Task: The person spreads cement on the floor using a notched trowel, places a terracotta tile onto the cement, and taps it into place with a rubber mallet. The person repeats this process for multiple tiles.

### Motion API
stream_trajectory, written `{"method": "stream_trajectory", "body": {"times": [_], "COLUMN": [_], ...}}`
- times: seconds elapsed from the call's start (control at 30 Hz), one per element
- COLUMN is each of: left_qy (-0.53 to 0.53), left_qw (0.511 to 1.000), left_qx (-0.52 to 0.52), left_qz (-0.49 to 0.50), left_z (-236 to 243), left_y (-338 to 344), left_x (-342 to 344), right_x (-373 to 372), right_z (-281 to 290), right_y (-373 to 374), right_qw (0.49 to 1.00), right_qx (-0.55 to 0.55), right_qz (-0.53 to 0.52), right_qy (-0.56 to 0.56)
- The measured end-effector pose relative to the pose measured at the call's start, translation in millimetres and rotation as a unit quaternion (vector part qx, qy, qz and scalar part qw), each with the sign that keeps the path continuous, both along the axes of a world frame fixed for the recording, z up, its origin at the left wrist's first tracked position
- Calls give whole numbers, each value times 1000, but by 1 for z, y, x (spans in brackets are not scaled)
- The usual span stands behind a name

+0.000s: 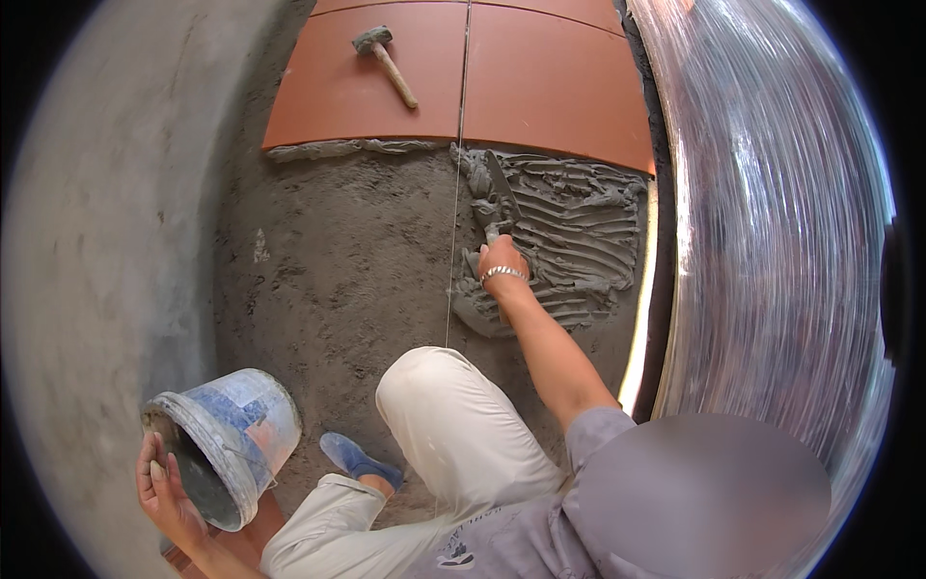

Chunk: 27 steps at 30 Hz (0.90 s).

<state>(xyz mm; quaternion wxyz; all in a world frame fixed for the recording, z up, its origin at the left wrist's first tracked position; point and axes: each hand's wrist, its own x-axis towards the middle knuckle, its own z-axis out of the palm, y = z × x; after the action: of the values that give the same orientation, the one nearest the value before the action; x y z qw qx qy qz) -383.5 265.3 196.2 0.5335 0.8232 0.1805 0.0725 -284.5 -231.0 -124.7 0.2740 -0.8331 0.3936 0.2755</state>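
My right hand [503, 265] is wrapped round the handle of a trowel [501, 183], with a bracelet at the wrist. Its narrow blade points away from me, smeared with grey mortar and lying against the left edge of the ridged mortar bed [574, 227]. At the lower left, my left hand [169, 497] grips the rim of a blue and white bucket [256, 415]. The bucket tilts with its mouth towards the hand, and grey material shows inside. Part of that hand's grip is hard to make out.
Terracotta tiles [386, 82] lie beyond the mortar, with a mallet [386, 66] on the left one. A taut string [451, 261] runs down the middle. A plain wall [106, 212] stands left; a plastic-wrapped stack [772, 212] rises right. Rough ground [328, 251] lies between.
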Motion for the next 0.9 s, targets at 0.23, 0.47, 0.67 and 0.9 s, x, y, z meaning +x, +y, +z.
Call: {"method": "stream_trajectory", "body": {"times": [0.23, 0.47, 0.67, 0.9], "left_qy": [9, 39, 11, -84], "left_qw": [1000, 999, 999, 977], "left_qx": [26, 24, 36, -37], "left_qz": [-3, 26, 18, -192], "left_z": [1, 6, 26, 86], "left_y": [13, 14, -2, -68], "left_x": [-12, -22, -19, 13], "right_x": [-17, 31, -25, -127], "right_z": [-6, -15, -33, -35], "right_y": [-48, -140, -155, -124], "right_qw": [992, 945, 914, 908], "right_qx": [-80, -178, -144, -85], "right_qz": [93, 272, 377, 408], "right_qy": [-30, -46, -37, -41]}}
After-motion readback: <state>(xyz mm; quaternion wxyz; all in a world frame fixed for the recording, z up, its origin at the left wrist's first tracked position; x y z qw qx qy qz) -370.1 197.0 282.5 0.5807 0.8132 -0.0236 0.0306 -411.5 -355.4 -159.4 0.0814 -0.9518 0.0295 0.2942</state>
